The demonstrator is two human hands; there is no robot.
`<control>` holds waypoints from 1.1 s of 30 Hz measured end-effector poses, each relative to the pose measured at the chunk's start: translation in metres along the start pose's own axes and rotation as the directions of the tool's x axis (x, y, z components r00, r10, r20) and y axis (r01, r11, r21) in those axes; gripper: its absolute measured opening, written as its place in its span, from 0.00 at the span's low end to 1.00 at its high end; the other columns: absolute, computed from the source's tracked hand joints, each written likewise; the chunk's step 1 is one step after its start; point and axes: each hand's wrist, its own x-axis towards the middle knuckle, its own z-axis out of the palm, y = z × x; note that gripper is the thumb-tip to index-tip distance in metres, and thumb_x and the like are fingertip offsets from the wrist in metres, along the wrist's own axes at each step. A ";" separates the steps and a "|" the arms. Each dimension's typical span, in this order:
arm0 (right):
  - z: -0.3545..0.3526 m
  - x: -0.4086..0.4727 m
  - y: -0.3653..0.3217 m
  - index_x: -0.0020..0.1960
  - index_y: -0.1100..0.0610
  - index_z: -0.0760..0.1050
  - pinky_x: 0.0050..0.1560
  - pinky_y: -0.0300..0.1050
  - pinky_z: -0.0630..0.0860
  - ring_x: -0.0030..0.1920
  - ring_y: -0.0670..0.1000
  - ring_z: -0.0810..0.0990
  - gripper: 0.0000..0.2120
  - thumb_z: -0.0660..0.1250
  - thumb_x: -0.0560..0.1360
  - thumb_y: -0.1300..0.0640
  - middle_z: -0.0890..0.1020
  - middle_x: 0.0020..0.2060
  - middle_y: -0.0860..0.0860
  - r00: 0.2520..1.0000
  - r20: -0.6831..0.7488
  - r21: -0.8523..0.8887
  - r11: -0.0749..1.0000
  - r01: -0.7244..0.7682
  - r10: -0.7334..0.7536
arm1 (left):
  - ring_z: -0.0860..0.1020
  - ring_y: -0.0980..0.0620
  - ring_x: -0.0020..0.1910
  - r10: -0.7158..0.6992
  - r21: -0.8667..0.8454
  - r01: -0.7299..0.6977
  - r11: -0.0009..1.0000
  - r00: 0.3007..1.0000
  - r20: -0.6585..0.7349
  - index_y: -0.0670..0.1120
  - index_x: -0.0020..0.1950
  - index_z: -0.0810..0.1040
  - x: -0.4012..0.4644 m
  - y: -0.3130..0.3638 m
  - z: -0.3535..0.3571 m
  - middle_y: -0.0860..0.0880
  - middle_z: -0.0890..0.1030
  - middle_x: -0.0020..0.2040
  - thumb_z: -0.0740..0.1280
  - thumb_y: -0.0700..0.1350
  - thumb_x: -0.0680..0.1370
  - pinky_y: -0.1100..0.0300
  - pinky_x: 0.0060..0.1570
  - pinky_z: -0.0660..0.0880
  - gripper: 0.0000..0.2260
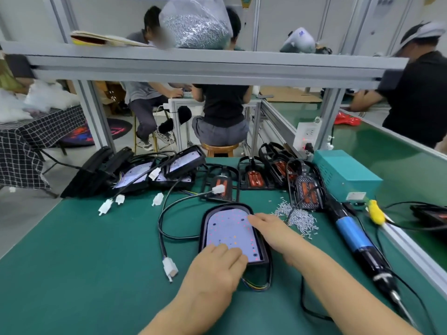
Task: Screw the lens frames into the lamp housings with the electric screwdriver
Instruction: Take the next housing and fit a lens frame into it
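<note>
Now we have one housing (232,234) lying flat at the centre of the green tabletop (96,250), its white LED board facing up. Our left hand (215,267) rests at the housing's 6 o'clock end, fingers fairly straight and lying on the board, gripping nothing. Our right hand (271,229) lies along the 3 o'clock edge, fingers extended and touching the rim, also holding nothing. A black cable (162,228) loops off the housing toward 9 o'clock and ends in a white plug (170,267) at about 8 o'clock. At 2 o'clock, just beside the right hand, sits a loose heap of screws (296,217). The screwdriver (358,238), blue-bodied with a black nose, lies untouched on the tabletop at 3 o'clock, well apart from both hands, its bit pointing toward 5 o'clock. Black frames (254,177) with orange-red inserts stand in a row from 12 to 1 o'clock, and a stack of more housings (154,175) with white plugs lies at 10 to 11 o'clock. A teal box (346,175) sits at 2 o'clock behind the screws. On the shelf (193,59) above, at 12 o'clock, rests a bag of screws (196,27). Other people sit or stand beyond the bench.
</note>
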 end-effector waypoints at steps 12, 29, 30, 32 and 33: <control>0.002 -0.008 0.006 0.65 0.57 0.76 0.56 0.39 0.65 0.59 0.46 0.74 0.22 0.55 0.82 0.44 0.78 0.65 0.51 0.995 0.000 -0.125 0.987 0.100 -0.101 | 0.75 0.61 0.52 -0.262 -0.647 0.395 0.653 0.918 0.296 0.51 0.52 0.84 -0.017 -0.003 -0.009 0.64 0.77 0.52 0.66 0.56 0.74 0.64 0.54 0.71 0.13; -0.130 -0.030 0.077 0.62 0.59 0.74 0.56 0.50 0.72 0.68 0.60 0.65 0.16 0.66 0.77 0.54 0.74 0.59 0.58 0.845 -0.527 -0.629 0.710 -0.317 -0.091 | 0.71 0.58 0.63 -0.456 -0.483 0.602 0.636 0.798 0.394 0.51 0.58 0.81 0.015 -0.032 0.013 0.60 0.77 0.60 0.67 0.44 0.78 0.62 0.65 0.62 0.10; -0.130 -0.030 0.077 0.63 0.59 0.74 0.57 0.50 0.72 0.67 0.60 0.66 0.17 0.66 0.77 0.54 0.74 0.60 0.58 0.847 -0.522 -0.652 0.688 -0.320 -0.101 | 0.69 0.57 0.66 -0.434 -0.431 0.598 0.676 0.796 0.422 0.51 0.61 0.79 0.014 -0.031 0.018 0.58 0.75 0.63 0.66 0.45 0.78 0.61 0.68 0.59 0.12; -0.126 -0.025 0.070 0.65 0.57 0.75 0.59 0.49 0.71 0.64 0.58 0.70 0.18 0.66 0.77 0.53 0.75 0.62 0.57 0.832 -0.527 -0.681 0.672 -0.291 -0.173 | 0.67 0.57 0.67 -0.442 -0.382 0.606 0.698 0.784 0.436 0.53 0.64 0.77 0.013 -0.024 0.025 0.58 0.72 0.66 0.65 0.47 0.79 0.62 0.68 0.55 0.14; -0.122 -0.020 0.064 0.66 0.57 0.75 0.60 0.49 0.70 0.63 0.58 0.71 0.19 0.66 0.77 0.53 0.75 0.62 0.56 0.822 -0.526 -0.683 0.685 -0.253 -0.221 | 0.67 0.57 0.67 -0.470 -0.376 0.623 0.686 0.773 0.425 0.53 0.64 0.77 0.013 -0.021 0.026 0.58 0.72 0.66 0.64 0.47 0.79 0.63 0.67 0.54 0.14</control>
